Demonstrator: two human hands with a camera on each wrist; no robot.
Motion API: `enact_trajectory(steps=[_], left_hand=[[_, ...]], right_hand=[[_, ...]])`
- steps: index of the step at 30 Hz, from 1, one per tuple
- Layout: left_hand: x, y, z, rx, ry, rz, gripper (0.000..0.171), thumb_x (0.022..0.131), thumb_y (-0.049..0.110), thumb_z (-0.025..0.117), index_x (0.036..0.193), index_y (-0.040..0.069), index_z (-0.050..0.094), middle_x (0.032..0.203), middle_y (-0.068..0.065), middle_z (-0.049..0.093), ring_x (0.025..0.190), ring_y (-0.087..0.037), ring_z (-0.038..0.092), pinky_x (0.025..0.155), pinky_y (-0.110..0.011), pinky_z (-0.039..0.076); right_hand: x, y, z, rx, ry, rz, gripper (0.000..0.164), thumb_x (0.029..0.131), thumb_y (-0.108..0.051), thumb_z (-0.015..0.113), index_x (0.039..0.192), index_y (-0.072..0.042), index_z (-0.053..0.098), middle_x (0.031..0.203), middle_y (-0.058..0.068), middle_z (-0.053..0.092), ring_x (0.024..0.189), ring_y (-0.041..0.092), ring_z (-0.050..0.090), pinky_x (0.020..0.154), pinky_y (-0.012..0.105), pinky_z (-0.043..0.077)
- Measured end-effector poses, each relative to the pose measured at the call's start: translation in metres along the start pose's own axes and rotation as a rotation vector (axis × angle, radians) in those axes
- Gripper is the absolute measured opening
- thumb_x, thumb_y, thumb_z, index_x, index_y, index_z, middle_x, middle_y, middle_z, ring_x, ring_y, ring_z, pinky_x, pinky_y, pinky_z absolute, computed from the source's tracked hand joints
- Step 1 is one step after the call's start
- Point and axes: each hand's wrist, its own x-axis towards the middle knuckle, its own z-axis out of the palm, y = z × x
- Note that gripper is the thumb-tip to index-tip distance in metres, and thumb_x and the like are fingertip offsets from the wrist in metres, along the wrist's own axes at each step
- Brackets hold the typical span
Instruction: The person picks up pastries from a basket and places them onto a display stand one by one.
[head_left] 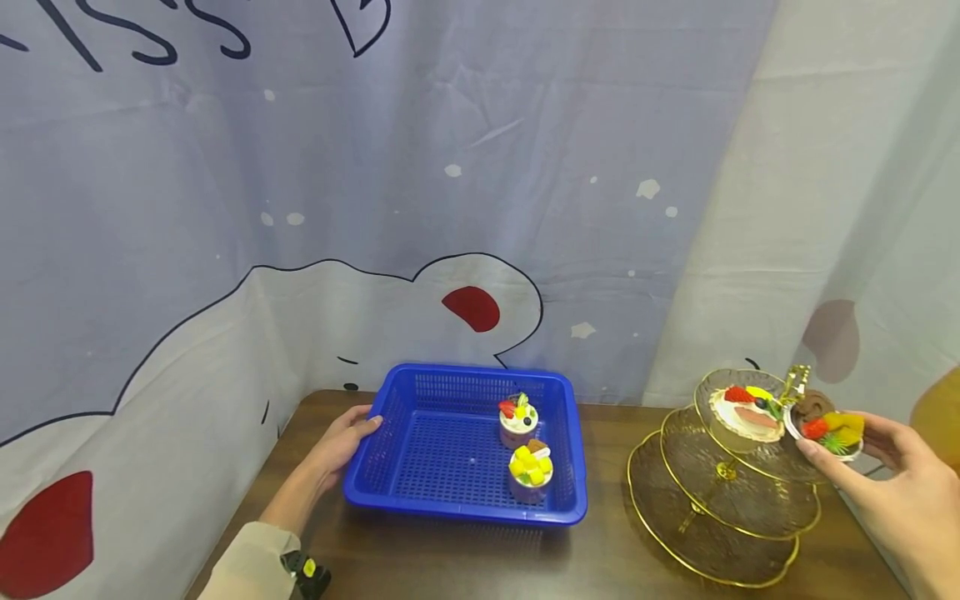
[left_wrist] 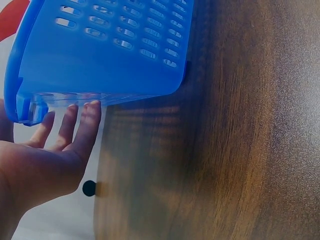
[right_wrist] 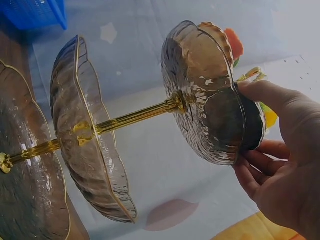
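Observation:
My left hand (head_left: 347,442) grips the left rim of a blue plastic basket (head_left: 480,510), thumb over the edge; in the left wrist view the fingers (left_wrist: 88,125) touch its outer side. Two dessert cups stand inside on the right: a strawberry-topped one (head_left: 518,432) and one with yellow cubes (head_left: 528,477). At far right, my right hand (head_left: 903,479) holds a dessert cup (head_left: 843,437) with chocolate swirl, strawberry and orange fruit, at the top tier of a three-tier glass stand (head_left: 738,521). A cream-topped, fruit-decorated dessert (head_left: 746,415) sits on that tier beside it.
Gold rods join the stand's gold-edged plates, and a gold handle (head_left: 797,385) rises from the top one. Both basket and stand are on a brown wooden table (head_left: 600,550). A printed curtain (head_left: 555,208) hangs behind and along the sides.

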Motion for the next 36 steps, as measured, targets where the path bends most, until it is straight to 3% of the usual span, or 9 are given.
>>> enact_trajectory(steps=[3,6,10,13,18,22,25,29,36], left_hand=[[0.0,0.0,0.0,-0.006,-0.001,-0.003,0.052,0.112,0.026,0.054,0.156,0.004,0.038,0.125,-0.021,0.066,0.1,-0.027,0.07,0.08,-0.04,0.059],[0.0,0.001,0.0,-0.009,0.005,-0.003,0.052,0.112,0.026,0.054,0.156,0.003,0.038,0.124,-0.021,0.066,0.099,-0.026,0.07,0.08,-0.04,0.059],[0.0,0.001,0.0,-0.015,0.015,-0.001,0.052,0.111,0.026,0.055,0.155,0.003,0.04,0.122,-0.02,0.067,0.097,-0.025,0.071,0.079,-0.039,0.059],[0.0,0.001,0.001,-0.027,0.005,-0.002,0.054,0.111,0.026,0.056,0.156,0.001,0.038,0.121,-0.02,0.067,0.097,-0.025,0.071,0.078,-0.039,0.059],[-0.001,0.0,0.002,-0.069,0.009,-0.039,0.056,0.111,0.029,0.056,0.156,0.001,0.037,0.121,-0.018,0.068,0.099,-0.025,0.07,0.079,-0.039,0.059],[-0.005,-0.002,0.003,-0.127,-0.014,-0.071,0.059,0.113,0.035,0.053,0.158,0.001,0.036,0.123,-0.017,0.068,0.102,-0.025,0.069,0.082,-0.039,0.058],[-0.009,-0.004,0.002,-0.172,-0.035,-0.078,0.059,0.114,0.035,0.05,0.159,0.001,0.034,0.124,-0.015,0.068,0.103,-0.024,0.069,0.084,-0.039,0.058],[-0.015,-0.006,-0.003,-0.19,-0.049,-0.073,0.06,0.114,0.032,0.051,0.16,0.001,0.031,0.127,-0.013,0.069,0.105,-0.023,0.071,0.086,-0.039,0.059],[-0.025,-0.007,-0.008,-0.145,-0.079,-0.07,0.062,0.113,0.037,0.052,0.161,0.003,0.032,0.133,-0.016,0.065,0.103,-0.027,0.073,0.084,-0.043,0.061]], right_hand=[[0.002,0.001,-0.001,-0.021,0.007,0.022,0.072,0.087,-0.027,0.091,0.148,-0.007,0.058,0.118,-0.034,0.051,0.102,-0.022,0.039,0.113,0.018,0.024],[0.006,0.0,-0.002,-0.088,-0.02,0.02,0.073,0.088,-0.032,0.089,0.147,-0.003,0.058,0.132,-0.008,0.061,0.104,-0.017,0.038,0.115,0.026,0.026],[0.01,-0.005,-0.005,-0.194,-0.099,-0.016,0.08,0.091,-0.042,0.084,0.147,0.005,0.052,0.143,0.033,0.052,0.124,0.025,0.051,0.106,0.047,0.033],[0.012,-0.008,-0.006,-0.229,-0.126,-0.046,0.081,0.092,-0.043,0.083,0.146,0.008,0.051,0.139,0.039,0.051,0.124,0.054,0.046,0.092,0.054,0.033],[0.012,-0.01,-0.008,-0.261,-0.136,-0.092,0.08,0.092,-0.042,0.082,0.145,0.009,0.051,0.134,0.038,0.051,0.118,0.051,0.046,0.081,0.052,0.033],[0.008,-0.01,-0.01,-0.203,-0.101,-0.128,0.08,0.094,-0.033,0.081,0.152,0.009,0.045,0.141,0.039,0.049,0.125,0.052,0.041,0.104,0.061,0.035],[0.008,-0.009,-0.01,-0.104,-0.018,-0.216,0.077,0.092,-0.019,0.084,0.153,0.008,0.046,0.147,0.007,0.057,0.132,0.019,0.047,0.123,0.036,0.028],[0.009,-0.024,-0.011,0.065,0.114,-0.393,0.071,0.083,-0.004,0.088,0.146,0.004,0.057,0.132,-0.033,0.052,0.12,-0.016,0.041,0.109,0.008,0.028],[-0.006,-0.083,-0.013,0.3,0.126,-0.603,0.06,0.086,-0.015,0.09,0.136,0.006,0.065,0.128,-0.019,0.063,0.12,0.0,0.057,0.107,0.014,0.039]])
